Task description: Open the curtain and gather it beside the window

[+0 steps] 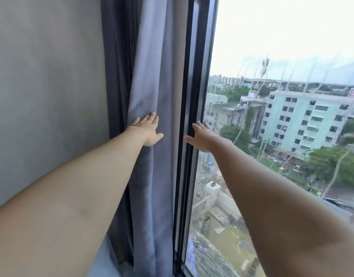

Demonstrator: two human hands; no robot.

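A grey-blue curtain hangs bunched in vertical folds between the wall and the window's black frame. My left hand lies flat against the curtain's folds at mid height, fingers spread, pressing the fabric toward the wall. In front of the glass, just right of the frame, my right hand is held out with its fingers apart and nothing in it. The window pane is uncovered and shows the city outside.
A plain grey wall fills the left side, right up to the curtain. A darker curtain layer hangs behind the lighter folds. Buildings and trees lie far below outside the glass.
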